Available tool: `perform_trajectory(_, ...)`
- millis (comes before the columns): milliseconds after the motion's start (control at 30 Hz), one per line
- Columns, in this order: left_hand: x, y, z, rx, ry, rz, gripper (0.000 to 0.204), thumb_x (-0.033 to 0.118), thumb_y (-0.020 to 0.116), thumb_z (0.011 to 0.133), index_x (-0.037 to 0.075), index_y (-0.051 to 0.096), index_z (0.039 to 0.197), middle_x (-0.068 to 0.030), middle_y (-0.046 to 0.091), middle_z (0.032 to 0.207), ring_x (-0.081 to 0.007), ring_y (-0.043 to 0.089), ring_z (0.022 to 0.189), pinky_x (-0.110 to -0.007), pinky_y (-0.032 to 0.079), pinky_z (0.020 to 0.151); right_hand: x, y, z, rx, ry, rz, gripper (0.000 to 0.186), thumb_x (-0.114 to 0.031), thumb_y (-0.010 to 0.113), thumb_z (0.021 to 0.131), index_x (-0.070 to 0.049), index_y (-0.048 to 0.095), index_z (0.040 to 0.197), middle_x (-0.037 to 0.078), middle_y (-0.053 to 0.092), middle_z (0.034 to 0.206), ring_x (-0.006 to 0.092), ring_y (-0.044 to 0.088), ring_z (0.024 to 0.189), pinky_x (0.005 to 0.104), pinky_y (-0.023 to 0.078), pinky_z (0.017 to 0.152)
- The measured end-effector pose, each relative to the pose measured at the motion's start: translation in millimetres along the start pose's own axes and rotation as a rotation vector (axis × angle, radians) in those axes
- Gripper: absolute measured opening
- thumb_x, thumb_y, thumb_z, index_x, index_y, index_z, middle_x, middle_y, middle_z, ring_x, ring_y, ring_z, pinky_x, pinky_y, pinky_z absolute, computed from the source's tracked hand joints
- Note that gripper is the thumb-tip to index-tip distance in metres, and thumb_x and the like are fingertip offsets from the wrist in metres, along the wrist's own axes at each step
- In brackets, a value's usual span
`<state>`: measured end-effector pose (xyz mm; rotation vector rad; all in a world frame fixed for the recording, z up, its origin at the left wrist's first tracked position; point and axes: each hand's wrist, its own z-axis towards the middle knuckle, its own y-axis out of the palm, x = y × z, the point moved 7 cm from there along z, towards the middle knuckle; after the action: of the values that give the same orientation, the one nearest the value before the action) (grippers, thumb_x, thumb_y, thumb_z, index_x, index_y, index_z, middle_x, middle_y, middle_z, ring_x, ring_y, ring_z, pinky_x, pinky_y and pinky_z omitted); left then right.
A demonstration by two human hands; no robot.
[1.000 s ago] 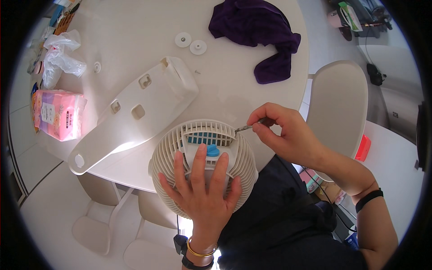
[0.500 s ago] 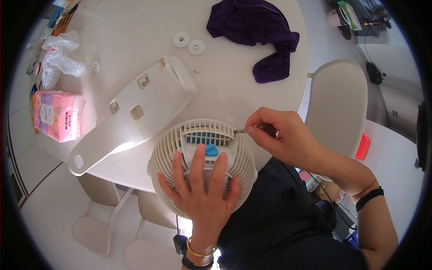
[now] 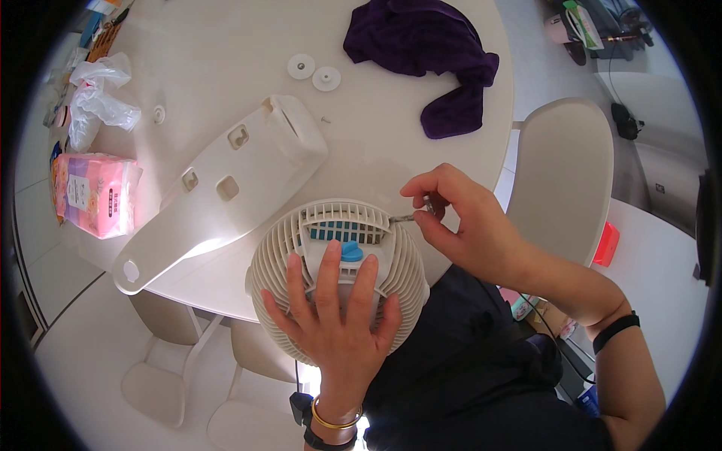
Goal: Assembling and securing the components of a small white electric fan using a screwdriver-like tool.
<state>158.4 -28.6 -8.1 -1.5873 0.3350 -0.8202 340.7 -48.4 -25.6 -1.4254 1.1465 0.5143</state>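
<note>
A round cream fan head (image 3: 410, 274) with slatted ribs rests at the near table edge, its back facing up. Its blue knob (image 3: 351, 252) shows just beyond my fingertips. My left hand (image 3: 335, 331) lies spread flat over the ribs, holding nothing. To the right, my right hand (image 3: 470, 225) pinches a small screwdriver (image 3: 403, 219). Its thin metal shaft points left, with the tip against the housing beside the vent; fingers partly cover the handle.
A long off-white stand panel (image 3: 214, 199) lies beyond the fan, near a small screw (image 3: 325, 119) and two white discs (image 3: 326, 79). Farther off are a purple cloth (image 3: 429, 41), a pink tissue pack (image 3: 105, 195) and a plastic bag (image 3: 98, 94). A chair (image 3: 560, 180) stands right.
My right hand's fingers have shifted and turned around the screwdriver, the index finger rising. The tool's tip stays at the same spot on the fan. My left hand has not moved.
</note>
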Motion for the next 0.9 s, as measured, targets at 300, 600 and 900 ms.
perform_trajectory(300, 0, 0, 0, 0.002, -0.001, -0.002, 0.037, 0.041, 0.058, 0.088, 0.025, 0.063, 0.120, -0.0037, 0.052, 0.140, -0.0374, 0.038, 0.136, -0.061, 0.012, 0.115, 15, 9, -7, -0.003, 0.097, 0.235, 0.026, 0.002, 0.062, 0.086, -0.004, 0.061, 0.111, 0.007, 0.067, 0.102, 0.0203, 0.066, 0.083, 0.0299, 0.053, 0.071)
perform_trajectory(600, 1, 0, 1, 0.009, 0.004, -0.002, 0.037, 0.042, 0.058, 0.087, 0.025, 0.063, 0.120, -0.0039, 0.052, 0.140, -0.0373, 0.038, 0.136, -0.061, 0.012, 0.114, 8, 5, -10, 0.011, 0.031, 0.016, 0.011, -0.005, 0.068, 0.083, -0.007, 0.067, 0.093, 0.005, 0.063, 0.075, 0.0208, 0.063, 0.069, 0.0315, 0.051, 0.062)
perform_trajectory(900, 1, 0, 1, 0.007, 0.006, -0.003, 0.038, 0.041, 0.059, 0.087, 0.025, 0.063, 0.121, -0.0041, 0.052, 0.141, -0.0374, 0.038, 0.137, -0.061, 0.013, 0.114, -9, 1, -6, 0.079, -0.232, -0.251, 0.015, -0.009, 0.070, 0.084, -0.006, 0.066, 0.097, 0.007, 0.064, 0.076, 0.0224, 0.063, 0.069, 0.0340, 0.051, 0.062)
